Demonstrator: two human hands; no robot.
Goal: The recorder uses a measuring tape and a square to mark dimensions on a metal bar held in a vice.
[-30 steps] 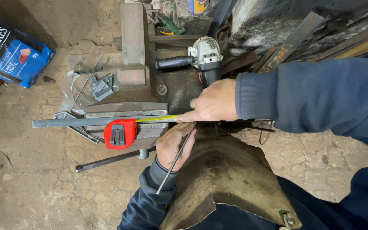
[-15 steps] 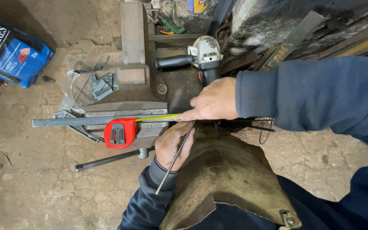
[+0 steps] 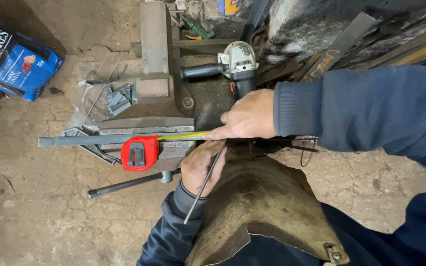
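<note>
A long grey metal bar (image 3: 82, 140) lies across a bench vise (image 3: 151, 118). On its near side sits a red tape measure (image 3: 139, 153), its yellow blade (image 3: 183, 136) stretched along the bar to the right. My right hand (image 3: 247, 118) presses the blade's end down on the bar with its fingertips. Just below it my left hand (image 3: 200, 167) grips a thin metal rod (image 3: 204, 184), whose upper tip touches the bar.
An angle grinder (image 3: 232, 66) lies behind the vise. A blue bag (image 3: 13, 61) sits at the far left on the concrete floor. The vise's handle (image 3: 126, 183) sticks out to the lower left. A leather apron (image 3: 267, 212) covers my lap. Metal scraps (image 3: 331, 54) lean at the right.
</note>
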